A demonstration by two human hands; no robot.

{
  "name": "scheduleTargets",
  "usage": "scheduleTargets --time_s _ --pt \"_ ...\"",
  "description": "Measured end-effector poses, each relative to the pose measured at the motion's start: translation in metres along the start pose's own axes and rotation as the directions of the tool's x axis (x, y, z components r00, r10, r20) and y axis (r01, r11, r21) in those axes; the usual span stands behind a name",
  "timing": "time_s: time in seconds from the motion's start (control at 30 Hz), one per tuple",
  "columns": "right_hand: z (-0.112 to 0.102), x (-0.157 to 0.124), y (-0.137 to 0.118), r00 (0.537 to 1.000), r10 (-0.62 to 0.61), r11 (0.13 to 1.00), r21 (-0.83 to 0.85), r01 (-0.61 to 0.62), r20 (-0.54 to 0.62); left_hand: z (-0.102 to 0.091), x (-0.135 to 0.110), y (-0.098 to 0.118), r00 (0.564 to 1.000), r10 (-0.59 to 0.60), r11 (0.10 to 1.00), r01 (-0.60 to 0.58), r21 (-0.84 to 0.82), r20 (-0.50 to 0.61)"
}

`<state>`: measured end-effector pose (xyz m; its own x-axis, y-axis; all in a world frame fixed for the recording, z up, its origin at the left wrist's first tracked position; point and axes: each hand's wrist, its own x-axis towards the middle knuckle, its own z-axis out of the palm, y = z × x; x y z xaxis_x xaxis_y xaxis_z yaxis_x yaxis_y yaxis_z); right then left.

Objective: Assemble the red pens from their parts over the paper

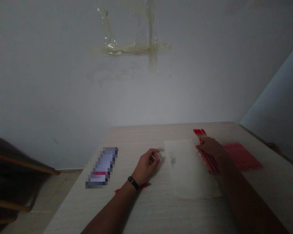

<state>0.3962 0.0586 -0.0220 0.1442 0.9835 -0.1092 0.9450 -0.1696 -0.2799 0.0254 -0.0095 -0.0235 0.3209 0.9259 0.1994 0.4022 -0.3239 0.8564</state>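
My right hand reaches over a group of red pens at the right edge of a pale sheet of paper. Its fingers are closed near the pens' far ends and hide part of them. Several red caps show just beyond the fingers. My left hand hovers or rests left of the sheet, fingers loosely curled with a gap to the thumb, holding nothing. Under that wrist, which wears a black band, lies another red pen, partly covered by the forearm.
A row of slim red sticks, pens or pencils, lies side by side at the right. A pixelated phone is at the table's left. The wooden table meets a grey wall. Dark chair parts stand at left.
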Motion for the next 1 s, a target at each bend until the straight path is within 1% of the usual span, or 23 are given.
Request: scheduleTargets --time_s 0.1,0.27,0.37,0.43,0.53,0.6,0.67,0.77,0.83,0.93,1.0 --pt "0.002 0.001 0.003 1.000 -0.011 1.000 0.001 0.011 0.004 0.000 -0.001 0.000 1.000 -0.001 1.000 0.001 0.000 0.006" --pt "0.003 0.002 0.005 1.000 -0.005 1.000 -0.024 0.004 -0.025 0.000 0.001 0.000 1.000 0.006 1.000 -0.006 -0.009 0.002" --pt "0.002 0.001 0.003 1.000 0.007 1.000 -0.016 -0.007 -0.012 0.000 0.001 0.000 1.000 -0.004 1.000 0.004 0.000 -0.015" --pt "0.002 0.000 -0.002 0.999 -0.004 1.000 0.000 0.004 -0.033 0.001 0.001 0.000 1.000 -0.008 1.000 0.008 0.010 -0.019" --pt "0.005 -0.002 -0.019 0.991 -0.088 0.996 0.007 0.089 -0.103 -0.002 0.001 0.001 1.000 0.000 1.000 0.000 0.025 -0.001" --pt "0.008 -0.009 -0.037 0.977 -0.174 0.985 -0.005 0.175 -0.124 -0.008 0.001 0.003 1.000 0.004 0.998 -0.005 0.065 0.017" --pt "0.013 -0.020 -0.060 0.961 -0.249 0.967 0.030 0.255 -0.123 -0.016 0.001 0.005 0.999 -0.003 0.991 -0.004 0.135 0.054" --pt "0.019 -0.041 -0.092 0.922 -0.382 0.919 0.081 0.387 -0.069 -0.031 0.001 0.009 0.983 -0.009 0.967 -0.038 0.250 0.183" --pt "0.024 -0.052 -0.107 0.903 -0.430 0.900 0.084 0.428 0.000 -0.038 0.001 0.011 0.971 -0.034 0.949 -0.042 0.312 0.236" --pt "0.029 -0.058 -0.116 0.876 -0.477 0.878 0.084 0.471 0.074 -0.042 0.001 0.014 0.954 -0.055 0.929 -0.059 0.365 0.295" --pt "0.030 -0.057 -0.115 0.875 -0.477 0.878 0.071 0.473 0.084 -0.041 0.001 0.015 0.947 -0.046 0.926 -0.080 0.369 0.319"
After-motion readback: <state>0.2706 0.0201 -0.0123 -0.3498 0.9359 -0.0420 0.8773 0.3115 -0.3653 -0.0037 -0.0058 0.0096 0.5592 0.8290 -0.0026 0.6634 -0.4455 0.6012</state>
